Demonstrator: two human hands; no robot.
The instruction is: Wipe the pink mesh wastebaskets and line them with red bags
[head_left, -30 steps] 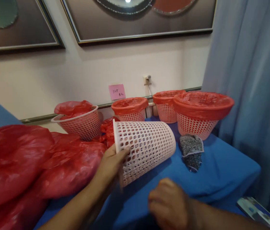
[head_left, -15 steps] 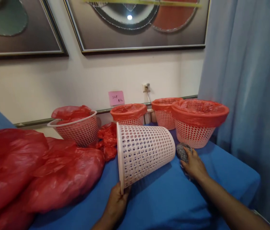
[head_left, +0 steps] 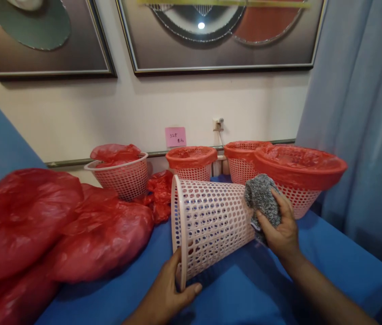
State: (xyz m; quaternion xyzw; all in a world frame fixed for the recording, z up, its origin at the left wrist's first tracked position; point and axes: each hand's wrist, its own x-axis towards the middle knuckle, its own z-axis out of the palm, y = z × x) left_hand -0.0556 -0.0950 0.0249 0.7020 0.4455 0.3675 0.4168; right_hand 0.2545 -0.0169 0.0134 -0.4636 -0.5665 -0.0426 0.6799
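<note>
A white perforated plastic wastebasket [head_left: 214, 216] is tipped on its side, its mouth facing left and its base to the right. My left hand [head_left: 169, 289] grips the rim at the lower left, thumb outside and fingers reaching into the mouth. In my right hand [head_left: 282, 230] is a bunched grey cloth [head_left: 262, 198], held against the basket's base end. The palm side of that hand is partly hidden by the cloth.
Large red plastic bags [head_left: 99, 239] fill the left of the blue-covered table [head_left: 241, 289]. Behind stand a basket with a loose red bag [head_left: 123, 176] and several red-lined baskets [head_left: 299, 167]. A blue curtain [head_left: 363, 113] hangs at right; a crumpled red bag [head_left: 160, 196] lies centrally.
My right hand has lifted the grey cloth onto the basket's base end. My left hand's thumb has spread outward along the rim. The view has shifted slightly left.
</note>
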